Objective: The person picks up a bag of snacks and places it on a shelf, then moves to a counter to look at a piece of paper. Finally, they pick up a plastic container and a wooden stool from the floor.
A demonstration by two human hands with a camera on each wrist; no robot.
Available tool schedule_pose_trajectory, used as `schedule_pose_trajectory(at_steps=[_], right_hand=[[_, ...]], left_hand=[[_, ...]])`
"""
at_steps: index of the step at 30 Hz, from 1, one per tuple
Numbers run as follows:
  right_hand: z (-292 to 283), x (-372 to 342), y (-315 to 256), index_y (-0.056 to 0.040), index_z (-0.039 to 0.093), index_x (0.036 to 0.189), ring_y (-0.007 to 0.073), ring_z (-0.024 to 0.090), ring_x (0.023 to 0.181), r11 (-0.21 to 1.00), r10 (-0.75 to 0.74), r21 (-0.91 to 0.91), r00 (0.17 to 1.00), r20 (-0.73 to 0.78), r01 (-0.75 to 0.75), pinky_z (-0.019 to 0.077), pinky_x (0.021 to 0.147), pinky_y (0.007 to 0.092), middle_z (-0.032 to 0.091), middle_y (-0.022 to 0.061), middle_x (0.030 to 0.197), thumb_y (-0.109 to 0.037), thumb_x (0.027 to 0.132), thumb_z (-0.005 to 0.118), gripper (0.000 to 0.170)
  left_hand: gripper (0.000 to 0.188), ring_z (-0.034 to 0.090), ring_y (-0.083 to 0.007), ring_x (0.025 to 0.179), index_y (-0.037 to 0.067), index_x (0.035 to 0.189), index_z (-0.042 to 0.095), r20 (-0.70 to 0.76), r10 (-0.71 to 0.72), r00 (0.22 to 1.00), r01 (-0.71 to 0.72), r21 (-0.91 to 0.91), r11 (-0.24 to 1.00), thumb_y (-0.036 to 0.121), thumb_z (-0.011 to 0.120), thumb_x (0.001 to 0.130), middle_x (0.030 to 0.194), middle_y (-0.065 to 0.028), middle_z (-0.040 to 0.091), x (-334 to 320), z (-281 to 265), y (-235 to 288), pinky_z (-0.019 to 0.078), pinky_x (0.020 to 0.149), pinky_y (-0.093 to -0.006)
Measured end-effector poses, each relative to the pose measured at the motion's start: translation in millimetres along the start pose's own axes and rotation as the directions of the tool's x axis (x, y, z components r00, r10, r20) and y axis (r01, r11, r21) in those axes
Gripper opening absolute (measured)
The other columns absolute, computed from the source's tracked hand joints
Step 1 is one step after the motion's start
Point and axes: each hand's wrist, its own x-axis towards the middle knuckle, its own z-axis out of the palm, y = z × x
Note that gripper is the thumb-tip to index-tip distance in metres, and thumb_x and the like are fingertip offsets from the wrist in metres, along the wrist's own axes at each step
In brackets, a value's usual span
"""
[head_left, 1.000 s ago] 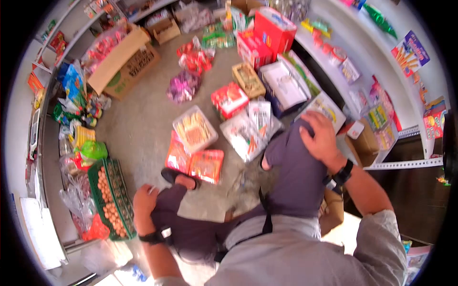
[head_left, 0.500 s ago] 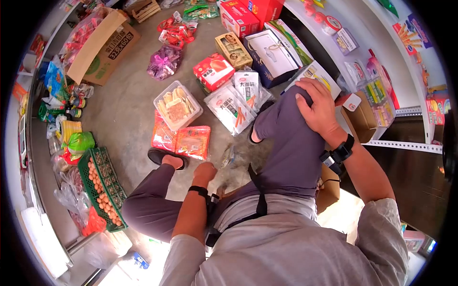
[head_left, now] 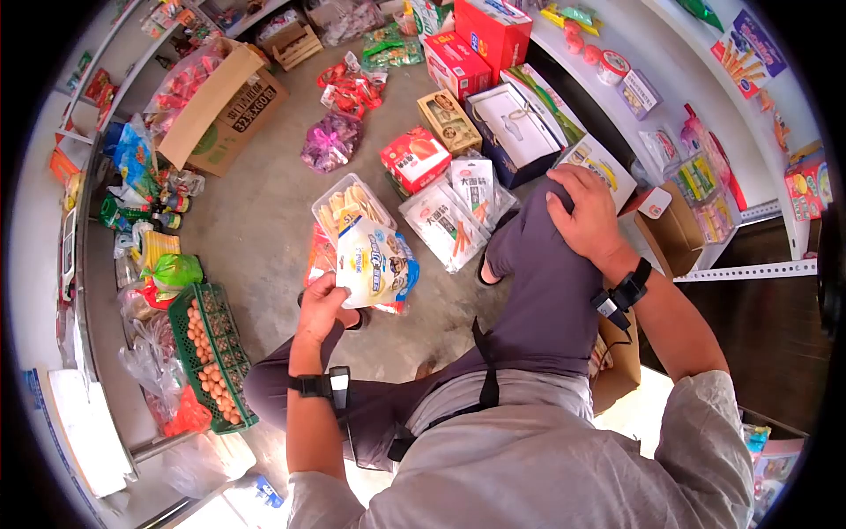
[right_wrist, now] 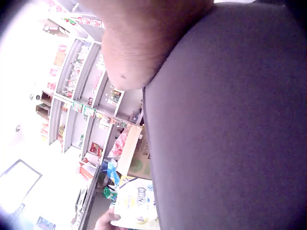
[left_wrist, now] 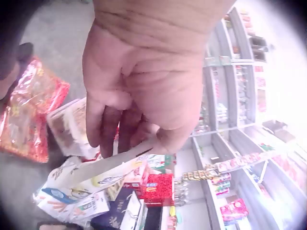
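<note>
My left hand [head_left: 322, 309] pinches a white, blue and yellow snack bag [head_left: 374, 260] at its near left edge. In the head view the bag overlaps a clear plastic tub of pale snack sticks [head_left: 352, 204] and red-orange packets [head_left: 322, 254] on the floor. The left wrist view shows the hand [left_wrist: 144, 81] from the palm side, thumb against the bag's edge [left_wrist: 98, 179]. My right hand [head_left: 584, 212] rests on the right knee [head_left: 551, 207], holding nothing. From the right wrist view, the snack bag [right_wrist: 136, 203] shows beyond the trouser leg.
White snack packets [head_left: 445, 225], a red box [head_left: 416, 159] and a dark blue open box [head_left: 515, 132] lie ahead. A green crate of eggs [head_left: 211, 357] stands at left, near a large cardboard carton [head_left: 233, 123]. Shelves [head_left: 705, 115] line the right side.
My left hand moves from the left knee to low between the legs, then up and forward with the snack bag in its fingers. The right hand stays on the knee.
</note>
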Motion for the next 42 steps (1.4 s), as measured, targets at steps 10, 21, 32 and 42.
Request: schedule_pose_trajectory(at_steps=[10, 21, 32, 42], right_hand=[[-8, -13, -38, -0.0074, 0.060, 0.125, 0.0405, 0.049, 0.125, 0.987, -0.094, -0.120, 0.990, 0.109, 0.106, 0.0378, 0.106, 0.0514, 0.053, 0.0203, 0.135, -0.030, 0.084, 0.067, 0.048], [69, 42, -55, -0.0060, 0.062, 0.117, 0.0434, 0.041, 0.131, 0.968, -0.146, -0.135, 0.911, 0.385, 0.212, 0.0313, 0.109, 0.0587, 0.049, 0.0193, 0.135, -0.025, 0.079, 0.068, 0.043], [60, 110, -70, -0.0075, 0.065, 0.112, 0.0421, 0.045, 0.126, 0.992, 0.119, -0.107, 0.782, 0.611, -0.068, 0.0362, 0.106, 0.0554, 0.052, 0.0176, 0.131, -0.021, 0.076, 0.068, 0.038], [-40, 85, -251, -0.0099, 0.051, 0.141, 0.0381, 0.050, 0.130, 0.493, 0.569, 0.088, 0.397, 0.720, -0.865, 0.0398, 0.110, 0.0463, 0.049, 0.0199, 0.144, -0.036, 0.080, 0.075, 0.071]], left_hand=[[0.019, 0.069, -0.0226, 0.069, 0.001, 0.096, 0.067, -0.174, 0.428, 0.887, -0.192, 0.704, 0.684, 0.020, 0.068, 0.091, 0.076, -0.0162, 0.069, -77, -11, 94, 0.0518, 0.064, -0.0367], [0.008, 0.070, -0.0257, 0.070, 0.008, 0.087, 0.074, 0.083, 0.051, 0.995, -0.088, 0.551, 0.830, 0.013, 0.076, 0.081, 0.081, -0.0101, 0.072, -14, -32, 55, 0.0550, 0.067, -0.0345], [0.005, 0.068, -0.0154, 0.071, 0.004, 0.089, 0.073, 0.214, -0.279, 0.936, 0.216, 0.276, 0.937, 0.008, 0.072, 0.088, 0.078, -0.0060, 0.073, 97, -86, 45, 0.0526, 0.069, -0.0319], [0.024, 0.065, -0.0405, 0.071, 0.005, 0.104, 0.064, 0.428, -0.101, 0.898, -0.208, 0.617, 0.759, 0.028, 0.064, 0.095, 0.076, -0.0218, 0.065, 54, -89, 394, 0.0508, 0.062, -0.0448]])
